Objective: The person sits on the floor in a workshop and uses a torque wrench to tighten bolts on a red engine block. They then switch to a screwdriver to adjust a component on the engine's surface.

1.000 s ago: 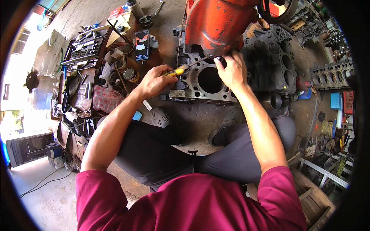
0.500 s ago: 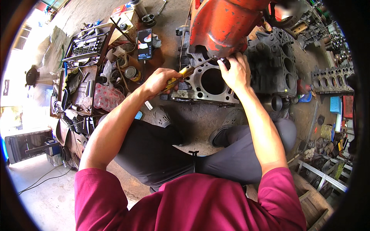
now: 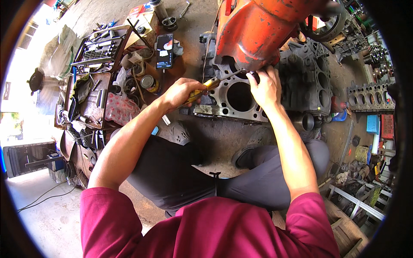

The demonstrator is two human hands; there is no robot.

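My left hand [image 3: 183,92] is closed round the yellow handle of a screwdriver [image 3: 210,82]. The screwdriver's shaft slants up and right across the engine block [image 3: 219,92], its tip end near the underside of a red machine head [image 3: 254,36]. Close to that end, my right hand [image 3: 266,88] reaches up under the red head. Its fingers are curled, with a small dark piece beside the thumb; the fingertips are partly hidden and I cannot make out what they hold. Just below both hands, a large round cylinder bore [image 3: 240,96] opens in the block's flat grey top.
A second, dark engine block [image 3: 303,77] stands close on the right. To the left are a phone [image 3: 164,50], an open can [image 3: 149,83] and metal trays [image 3: 97,53] of sockets and tools. Another cylinder block [image 3: 370,95] lies far right. My feet are below the block.
The view has shifted slightly, so the block and red head sit a little lower and further right. Both hands keep nearly the same place and hold.
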